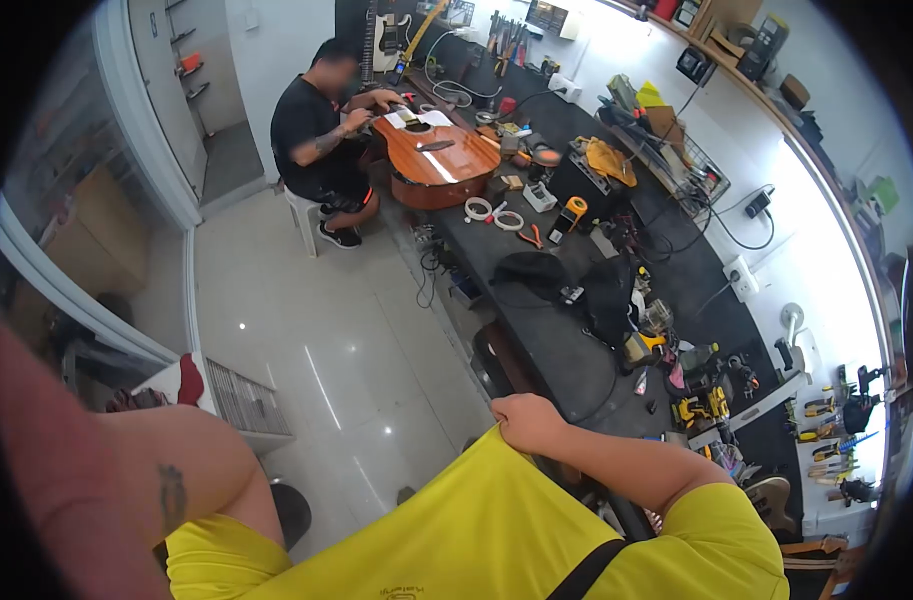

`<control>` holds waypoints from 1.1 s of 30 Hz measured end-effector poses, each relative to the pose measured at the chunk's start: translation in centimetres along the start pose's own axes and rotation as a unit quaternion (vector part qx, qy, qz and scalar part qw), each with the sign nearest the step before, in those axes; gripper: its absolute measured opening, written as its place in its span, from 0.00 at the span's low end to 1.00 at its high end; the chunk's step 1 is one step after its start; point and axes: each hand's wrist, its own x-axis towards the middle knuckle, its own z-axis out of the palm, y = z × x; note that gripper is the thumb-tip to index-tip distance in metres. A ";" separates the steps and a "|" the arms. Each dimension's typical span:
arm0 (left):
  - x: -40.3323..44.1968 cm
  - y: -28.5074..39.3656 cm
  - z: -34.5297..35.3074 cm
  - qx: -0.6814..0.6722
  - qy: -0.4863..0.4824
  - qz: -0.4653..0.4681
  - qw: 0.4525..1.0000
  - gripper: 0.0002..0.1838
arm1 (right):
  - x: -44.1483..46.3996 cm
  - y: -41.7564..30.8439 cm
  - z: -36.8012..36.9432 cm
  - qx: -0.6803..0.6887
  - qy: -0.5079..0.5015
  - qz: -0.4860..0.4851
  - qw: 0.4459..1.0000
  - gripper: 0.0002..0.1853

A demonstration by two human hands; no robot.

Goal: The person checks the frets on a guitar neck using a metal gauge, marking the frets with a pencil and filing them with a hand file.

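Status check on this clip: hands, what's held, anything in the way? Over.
Right hand gripping yellow shirt, fabric stretched. Left hand out of view. Left arm looms near the lens, blocking lower left. Workbench cluttered with tools.

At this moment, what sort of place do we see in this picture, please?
Probably a guitar repair workshop: a glossy reddish-brown wooden acoustic guitar lies at the far end of a long black workbench, and yellow-handled tools hang on the white wall.
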 end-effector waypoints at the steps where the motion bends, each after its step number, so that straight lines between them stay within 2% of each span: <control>1: 0.4 -1.1 0.0 0.004 0.000 0.014 1.000 0.32 | 0.9 -0.1 -0.5 -0.001 0.003 -0.001 1.000 0.08; 3: 0.8 -3.4 0.8 0.005 -0.001 0.031 1.000 0.32 | 3.6 -0.5 -0.7 0.028 0.070 -0.011 0.997 0.07; 6: 0.1 -6.4 3.1 0.024 0.012 0.059 0.998 0.32 | 9.8 3.0 0.2 0.086 0.208 -0.008 0.974 0.02; 8: 0.2 -9.3 4.8 0.025 0.006 0.063 0.998 0.33 | 14.5 4.0 -0.7 0.118 0.192 -0.010 0.974 0.03; 10: 0.2 -12.3 6.6 0.028 0.015 0.056 0.998 0.33 | 16.4 5.8 -2.9 0.191 0.066 -0.076 0.976 0.03; 11: 0.2 -13.8 7.2 0.028 0.019 0.049 0.998 0.33 | 17.8 6.6 -4.3 0.188 -0.035 -0.110 0.975 0.04; 12: 0.3 -15.6 7.4 0.029 0.026 0.050 0.998 0.33 | 18.9 7.2 -5.1 0.185 -0.036 -0.104 0.976 0.04; 14: 0.1 -19.2 7.7 0.025 0.032 0.061 0.997 0.33 | 22.8 7.3 -6.7 0.152 -0.169 -0.152 0.962 0.05; 16: -0.3 -23.0 7.6 0.024 0.037 0.069 0.997 0.34 | 25.6 6.8 -6.8 0.140 -0.172 -0.195 0.955 0.06; 18: -0.8 -27.3 7.5 0.022 0.038 0.082 0.996 0.34 | 29.3 6.1 -6.0 0.157 -0.248 -0.224 0.929 0.07; 19: -1.3 -29.7 7.7 0.018 0.038 0.089 0.995 0.34 | 32.1 5.9 -6.4 0.158 -0.240 -0.230 0.930 0.07; 21: -2.0 -34.4 8.1 0.004 0.050 0.104 0.993 0.34 | 36.4 6.1 -7.4 0.038 -0.219 -0.171 0.960 0.08; 22: -2.4 -37.0 8.7 -0.004 0.059 0.103 0.993 0.35 | 37.7 6.1 -8.1 0.040 -0.220 -0.160 0.961 0.08; 23: -2.4 -39.7 9.0 -0.013 0.070 0.110 0.991 0.35 | 39.9 5.8 -9.0 0.087 -0.097 -0.084 0.988 0.08; 24: -2.2 -42.3 9.6 -0.025 0.082 0.115 0.990 0.35 | 41.7 5.2 -10.0 0.134 0.031 -0.004 0.990 0.09; 25: -1.8 -44.7 10.2 -0.038 0.096 0.123 0.987 0.35 | 42.8 4.3 -11.7 0.163 0.038 0.042 0.985 0.09; 26: -1.3 -47.0 10.6 -0.049 0.115 0.133 0.983 0.35 | 44.2 4.3 -12.4 0.165 0.051 0.044 0.984 0.09; 28: -0.6 -51.0 13.1 -0.076 0.161 0.142 0.974 0.36 | 45.5 5.4 -12.6 0.207 0.029 -0.013 0.978 0.08; 30: -0.7 -54.6 17.0 -0.123 0.209 0.138 0.960 0.36 | 45.9 7.0 -12.6 0.230 0.019 -0.009 0.973 0.09; 32: -2.4 -57.3 22.4 -0.170 0.233 0.105 0.952 0.36 | 45.1 9.1 -11.2 0.212 0.015 0.049 0.976 0.10; 33: -3.9 -58.0 25.7 -0.189 0.212 0.066 0.957 0.36 | 44.3 10.1 -9.4 0.228 0.013 0.063 0.972 0.10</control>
